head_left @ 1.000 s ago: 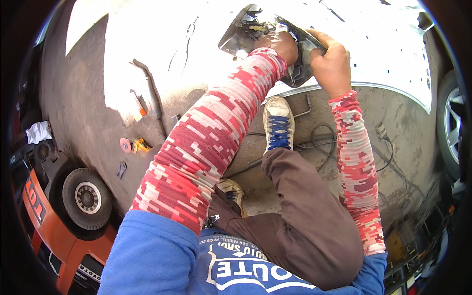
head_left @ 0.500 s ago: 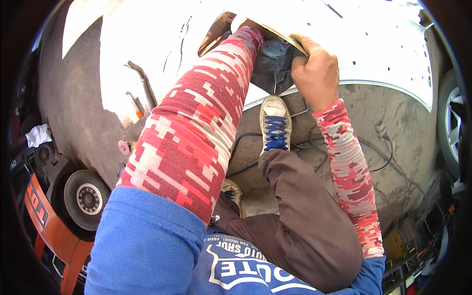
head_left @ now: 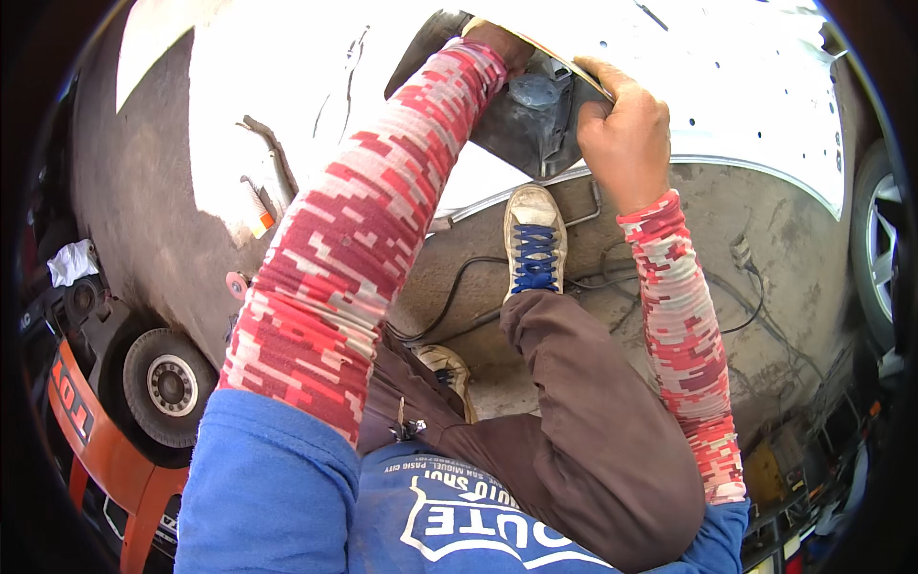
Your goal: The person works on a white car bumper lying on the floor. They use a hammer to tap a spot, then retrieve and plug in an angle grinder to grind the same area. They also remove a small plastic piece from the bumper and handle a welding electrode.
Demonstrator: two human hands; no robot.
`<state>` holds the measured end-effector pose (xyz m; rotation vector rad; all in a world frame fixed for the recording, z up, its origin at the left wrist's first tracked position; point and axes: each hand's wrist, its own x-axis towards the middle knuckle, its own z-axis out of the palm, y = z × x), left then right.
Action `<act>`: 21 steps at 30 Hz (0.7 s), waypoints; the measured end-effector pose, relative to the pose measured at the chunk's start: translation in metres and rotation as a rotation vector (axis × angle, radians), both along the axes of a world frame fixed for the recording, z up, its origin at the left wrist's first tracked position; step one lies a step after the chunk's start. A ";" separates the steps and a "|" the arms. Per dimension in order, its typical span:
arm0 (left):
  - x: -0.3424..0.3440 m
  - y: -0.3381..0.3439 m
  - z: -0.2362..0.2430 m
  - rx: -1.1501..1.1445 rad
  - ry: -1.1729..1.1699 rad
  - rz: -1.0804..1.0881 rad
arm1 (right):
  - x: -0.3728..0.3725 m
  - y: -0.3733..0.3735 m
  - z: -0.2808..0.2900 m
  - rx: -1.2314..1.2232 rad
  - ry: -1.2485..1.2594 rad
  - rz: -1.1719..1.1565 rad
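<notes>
My right hand [head_left: 626, 139] is closed on the edge of a thin light panel [head_left: 547, 51], thumb on the near side and forefinger along the top. The panel is tilted and seen nearly edge-on. My left hand [head_left: 501, 44] reaches in beside the panel's far end; its fingers are hidden. Below both hands lies a dark, shiny moulded part [head_left: 535, 124], with a rounded bulge and ridges. Under it all spreads a large white sheet panel [head_left: 784, 163] dotted with small holes, glaring in bright light.
My shoe [head_left: 535, 244] stands just short of the dark part. Black cables [head_left: 449, 297] and a plug [head_left: 741, 253] lie on the concrete floor. A car wheel [head_left: 878, 234] is at the right, an orange vehicle part [head_left: 91, 407] and tyre [head_left: 170, 387] at the left, with tools [head_left: 273, 158] farther off.
My left forearm has shifted left, showing more of the dark part and of the left hand's back. My right hand and the panel edge have moved slightly right.
</notes>
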<state>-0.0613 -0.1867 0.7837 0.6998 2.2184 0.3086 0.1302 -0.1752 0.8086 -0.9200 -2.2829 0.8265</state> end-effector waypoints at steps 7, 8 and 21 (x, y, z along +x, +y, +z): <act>0.022 -0.088 0.069 0.546 -0.934 0.388 | -0.002 0.008 0.004 -0.067 0.010 -0.001; 0.022 -0.096 0.073 0.548 -0.992 0.392 | -0.002 0.006 0.004 -0.081 0.004 -0.001; 0.034 -0.161 0.091 0.784 -1.210 0.281 | 0.010 0.014 0.004 -0.242 -0.079 -0.175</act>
